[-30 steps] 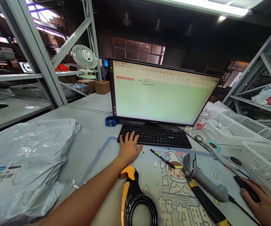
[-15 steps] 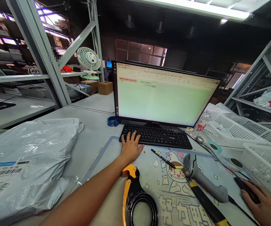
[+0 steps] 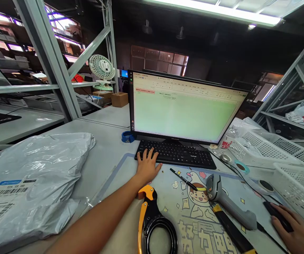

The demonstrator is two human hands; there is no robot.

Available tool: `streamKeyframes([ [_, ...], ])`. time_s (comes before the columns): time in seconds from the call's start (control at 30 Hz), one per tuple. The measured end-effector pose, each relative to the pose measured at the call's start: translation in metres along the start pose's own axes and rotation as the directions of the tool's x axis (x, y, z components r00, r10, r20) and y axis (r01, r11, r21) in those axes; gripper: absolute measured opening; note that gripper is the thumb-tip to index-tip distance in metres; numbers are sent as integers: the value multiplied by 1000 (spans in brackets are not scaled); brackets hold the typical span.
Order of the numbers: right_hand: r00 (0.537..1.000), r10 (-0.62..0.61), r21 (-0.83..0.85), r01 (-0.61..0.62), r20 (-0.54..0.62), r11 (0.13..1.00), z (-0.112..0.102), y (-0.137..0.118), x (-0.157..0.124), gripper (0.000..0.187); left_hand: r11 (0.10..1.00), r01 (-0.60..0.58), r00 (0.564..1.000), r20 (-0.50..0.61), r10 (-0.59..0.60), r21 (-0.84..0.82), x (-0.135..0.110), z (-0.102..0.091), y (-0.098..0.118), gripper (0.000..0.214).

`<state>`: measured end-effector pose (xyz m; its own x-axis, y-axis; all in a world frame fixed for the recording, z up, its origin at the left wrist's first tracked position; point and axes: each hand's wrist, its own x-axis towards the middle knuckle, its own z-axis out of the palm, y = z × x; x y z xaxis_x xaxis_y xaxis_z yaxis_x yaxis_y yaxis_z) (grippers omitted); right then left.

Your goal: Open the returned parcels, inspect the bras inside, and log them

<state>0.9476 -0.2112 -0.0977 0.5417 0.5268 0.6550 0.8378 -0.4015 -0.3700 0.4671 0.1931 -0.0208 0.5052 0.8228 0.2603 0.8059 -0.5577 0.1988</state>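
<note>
My left hand rests with spread fingers on the left end of a black keyboard. Behind the keyboard stands a monitor showing a mostly blank green spreadsheet with a red header row. At the lower right, my right hand is curled over a black computer mouse. Between the hands lie a black pen, a grey barcode scanner and a black-and-yellow handled tool, partly under the scanner. An orange-and-black tape dispenser lies beside my left forearm.
A grey plastic parcel with a barcode label lies on the left. White perforated baskets, a plastic bottle and tape rolls stand on the right. A blue tape ring sits by the monitor; a fan stands behind, near metal shelf posts.
The view has shifted slightly, so everything sits a little further right and lower. Both hands keep their places on the keyboard and mouse.
</note>
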Motion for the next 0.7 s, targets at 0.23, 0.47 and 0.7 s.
streamKeyframes([
  [0.23,993,88,-70,-83,74,994,2,7,-2,54,1000,6,1000,7,-6,2,0,-1,1,59],
  [0.47,988,112,-62,-106,104,992,4,16,-2,51,1000,3,1000,1,-3,0,-1,-1,0,59],
  [0.7,988,91,-128,-75,128,989,-6,2,4,49,1000,-10,999,-41,10,13,-1,2,-1,58],
])
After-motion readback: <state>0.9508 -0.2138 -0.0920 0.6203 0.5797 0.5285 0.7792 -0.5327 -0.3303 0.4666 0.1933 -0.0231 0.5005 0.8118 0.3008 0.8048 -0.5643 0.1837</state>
